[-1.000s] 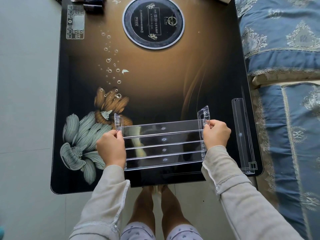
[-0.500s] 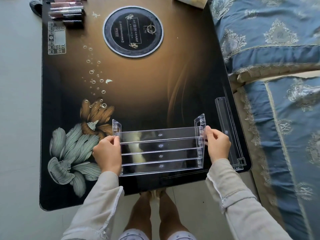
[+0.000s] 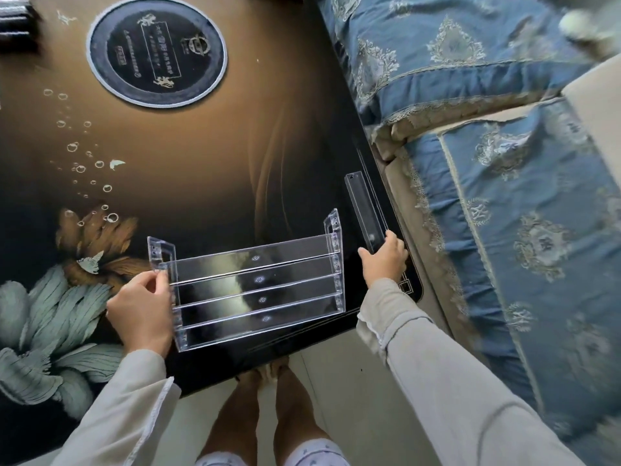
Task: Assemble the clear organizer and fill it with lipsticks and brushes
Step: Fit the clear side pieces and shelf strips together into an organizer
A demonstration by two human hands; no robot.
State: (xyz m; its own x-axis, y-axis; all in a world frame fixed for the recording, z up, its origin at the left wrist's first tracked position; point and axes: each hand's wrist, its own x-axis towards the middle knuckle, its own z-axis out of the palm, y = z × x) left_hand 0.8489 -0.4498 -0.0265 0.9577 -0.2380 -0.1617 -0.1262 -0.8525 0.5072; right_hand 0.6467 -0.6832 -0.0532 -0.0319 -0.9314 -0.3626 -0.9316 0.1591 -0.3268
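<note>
Your organizer (image 3: 255, 290) lies flat on the counter (image 3: 235, 146), close to its near edge and a little skewed, so the left end sits nearer you than the right. Four clear shelves run across it between two side panels, and each panel juts past the farthest shelf.

Your left hand (image 3: 141, 311) is on the left panel, with thumb and fingertips pinching its edge just below the jutting end. The wrist lies over the flower print on the counter.

Your right hand (image 3: 383, 260) is off the organizer, just beside its right panel. Its fingers are curled round the near end of a loose clear strip (image 3: 361, 203). The strip runs away from you along the counter's right edge, and its far end rests on the surface.

A round dark disc (image 3: 156, 48) with a pale rim sits on the counter's far side, well apart from the organizer. Some dark shapes (image 3: 15, 18) at the far left corner are too blurred to name.

Blue patterned cushions (image 3: 470, 62) lie to the right of the counter. Your bare feet (image 3: 255, 398) show on the floor beneath its near edge
</note>
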